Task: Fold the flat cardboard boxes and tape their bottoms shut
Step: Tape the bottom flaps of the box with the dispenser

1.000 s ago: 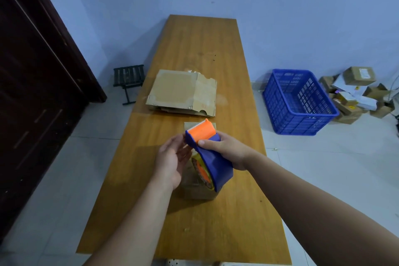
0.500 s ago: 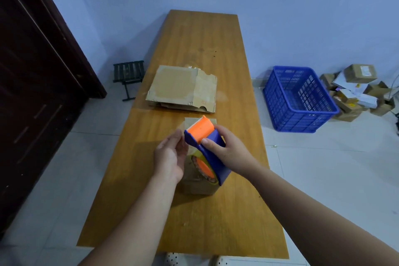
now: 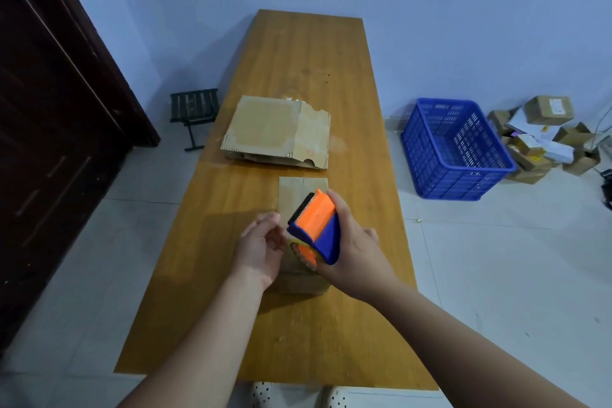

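Wooden surface [image 3: 331, 76] bears the folded box [image 3: 298, 189], above which the right hand [image 3: 354, 248] grips the tape dispenser [image 3: 318, 225] while the left hand [image 3: 261, 242] fingers [image 3: 270, 219], earlier straight, now curl beside it, their hold unclear.

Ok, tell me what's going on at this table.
A person is taping a small cardboard box on the wooden table. The right hand grips a blue and orange tape dispenser over the box. The left hand is beside the dispenser's front edge, though whether it pinches tape is unclear. A stack of flat cardboard waits farther back, and a blue crate sits on the floor.
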The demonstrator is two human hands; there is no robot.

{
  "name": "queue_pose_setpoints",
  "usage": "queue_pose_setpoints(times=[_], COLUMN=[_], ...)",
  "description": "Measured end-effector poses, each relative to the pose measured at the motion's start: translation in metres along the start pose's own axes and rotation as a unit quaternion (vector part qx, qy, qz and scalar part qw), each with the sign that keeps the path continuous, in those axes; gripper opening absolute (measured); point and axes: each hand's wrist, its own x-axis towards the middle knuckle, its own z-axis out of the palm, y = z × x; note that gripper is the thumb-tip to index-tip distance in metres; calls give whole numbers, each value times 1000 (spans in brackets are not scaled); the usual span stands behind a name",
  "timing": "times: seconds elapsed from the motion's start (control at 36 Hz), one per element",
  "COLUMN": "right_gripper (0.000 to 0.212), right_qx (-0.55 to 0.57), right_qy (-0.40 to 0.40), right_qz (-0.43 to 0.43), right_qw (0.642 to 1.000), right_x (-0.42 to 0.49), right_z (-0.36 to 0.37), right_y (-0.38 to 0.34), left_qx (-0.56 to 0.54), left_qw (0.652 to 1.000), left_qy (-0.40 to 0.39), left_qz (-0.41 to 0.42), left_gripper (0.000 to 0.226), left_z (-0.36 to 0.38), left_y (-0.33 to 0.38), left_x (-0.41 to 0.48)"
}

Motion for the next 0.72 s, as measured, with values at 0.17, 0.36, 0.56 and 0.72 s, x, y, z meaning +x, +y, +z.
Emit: queue_pose_setpoints(times=[0.17,0.36,0.56,0.72], right_gripper=[113,76,72,82], right_qx=[112,181,187,165], right_qy=[49,105,132,160], right_qz=[44,36,63,61], right_qw=[992,977,971,971], right_x=[-18,-19,-17,-15], right_z=[16,24,32,43], right_y=[14,19,12,20], left_qx=[-14,17,4,32], left_qw=[1000,997,997,997], left_qy=[1,71,80,69], left_qz=[24,31,2,-13], left_gripper=[21,13,8,7], left_z=[-10,-15,-21,-20], left_y=[-7,-6,-10,-9], left_x=[-2,-6,-11,-10])
